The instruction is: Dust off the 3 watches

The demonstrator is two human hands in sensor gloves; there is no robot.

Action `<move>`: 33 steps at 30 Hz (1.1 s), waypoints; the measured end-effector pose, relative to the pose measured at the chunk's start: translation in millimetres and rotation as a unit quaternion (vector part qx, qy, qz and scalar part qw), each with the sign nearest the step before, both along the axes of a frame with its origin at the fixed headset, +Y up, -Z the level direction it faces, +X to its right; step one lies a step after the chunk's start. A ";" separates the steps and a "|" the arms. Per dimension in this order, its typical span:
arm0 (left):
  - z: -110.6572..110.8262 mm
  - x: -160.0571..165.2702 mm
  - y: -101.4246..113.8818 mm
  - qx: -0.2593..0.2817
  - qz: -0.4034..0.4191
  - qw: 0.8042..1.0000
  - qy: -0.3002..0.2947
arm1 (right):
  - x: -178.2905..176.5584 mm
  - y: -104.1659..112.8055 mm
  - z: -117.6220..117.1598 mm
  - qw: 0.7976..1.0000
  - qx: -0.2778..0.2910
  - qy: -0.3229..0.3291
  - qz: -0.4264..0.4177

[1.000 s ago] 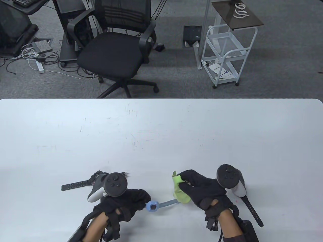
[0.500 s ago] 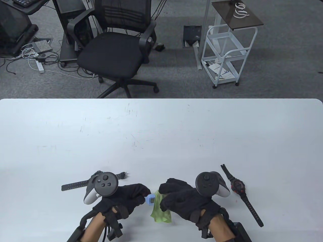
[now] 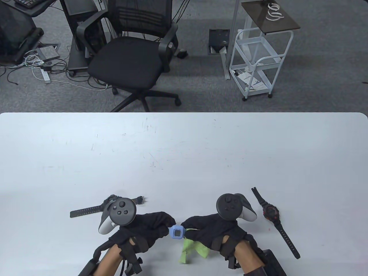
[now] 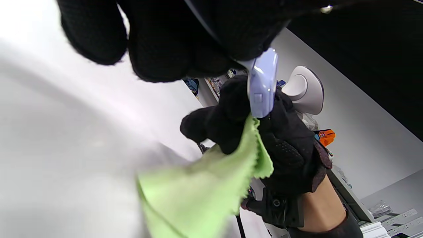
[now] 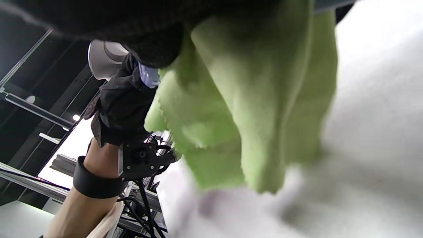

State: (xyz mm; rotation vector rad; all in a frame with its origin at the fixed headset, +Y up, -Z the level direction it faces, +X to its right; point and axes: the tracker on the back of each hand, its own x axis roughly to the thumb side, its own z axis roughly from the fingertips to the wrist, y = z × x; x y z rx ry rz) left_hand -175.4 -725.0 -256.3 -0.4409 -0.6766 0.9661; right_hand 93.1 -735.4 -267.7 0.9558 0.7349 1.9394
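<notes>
— Both hands have drawn together since half a second back; the right hand [image 3: 214,231] has slid left, and the cloth [image 3: 193,249], which then lay over the strap, now hangs below the blue watch [image 3: 176,231].

— Where is that watch?

— Lifted off the bench [image 3: 184,161] near its front edge, between the two hands, face up. The left hand [image 3: 143,230] has its fingers [image 3: 164,220] curled tight on the strap at one side of the case. The right hand's fingers are pinched shut on the other side with the cloth trapped in the pinch; the wrist views show the green fabric spilling loose under them.

— How will it handle?

— Light, I'd judge, with a small hard case and a soft, floppy strap. Holding by the strap leaves the case free to wipe, but it may twist; a grip on the case edges would steady it. The cloth is limp and will fold round the case.

— The others?

— The red-black watch [image 3: 270,213] lies right of the right hand; a black-strap watch [image 3: 86,212] lies behind the left, partly hidden.
</notes>
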 end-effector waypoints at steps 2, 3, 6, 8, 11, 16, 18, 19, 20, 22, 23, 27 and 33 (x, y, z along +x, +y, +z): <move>-0.9 -0.7 -1.2 -0.007 0.007 1.000 0.004 | 2.0 -4.0 -1.7 0.999 -0.016 -0.024 -0.014; -1.2 -0.4 -1.5 -0.010 0.010 1.000 0.003 | 2.5 -5.2 -2.6 0.999 -0.022 -0.023 -0.014; -0.8 -1.5 -1.5 -0.008 0.002 1.000 0.005 | 5.4 -5.9 -3.5 0.999 -0.010 -0.045 -0.006; -0.8 -2.1 -1.5 -0.012 0.003 1.000 0.004 | 5.5 -6.4 -3.1 0.998 -0.004 -0.055 -0.004; -1.2 -3.0 -1.3 -0.008 -0.008 1.000 0.006 | 3.8 -6.5 -2.2 0.998 -0.003 -0.055 0.011; -1.2 -4.1 0.0 -0.005 -0.002 1.000 0.010 | 3.9 -6.4 -0.8 0.999 -0.019 -0.034 0.011; -1.0 -3.9 0.2 -0.005 -0.002 1.000 0.009 | 3.4 -6.0 -0.9 0.999 -0.016 -0.038 0.010; -0.8 -4.9 1.0 -0.002 -0.003 1.000 0.010 | 4.4 -5.8 -1.0 0.999 -0.007 -0.044 0.020; -1.0 -6.2 1.3 0.000 -0.006 1.000 0.012 | 5.1 -6.1 -1.3 0.999 -0.004 -0.049 0.020; -1.3 -8.4 1.8 -0.001 -0.001 1.000 0.014 | 7.4 -6.8 -2.6 0.998 -0.003 -0.060 0.018; -1.1 -8.3 1.9 -0.002 -0.001 1.000 0.014 | 7.0 -6.8 -2.7 0.998 -0.004 -0.058 0.017; -0.5 -6.8 2.6 0.002 -0.003 1.000 0.012 | 5.8 -6.4 -1.6 0.999 -0.011 -0.047 0.014; -1.5 -8.6 3.1 0.005 0.001 1.000 0.016 | 7.8 -6.1 -2.9 0.998 -0.008 -0.061 0.012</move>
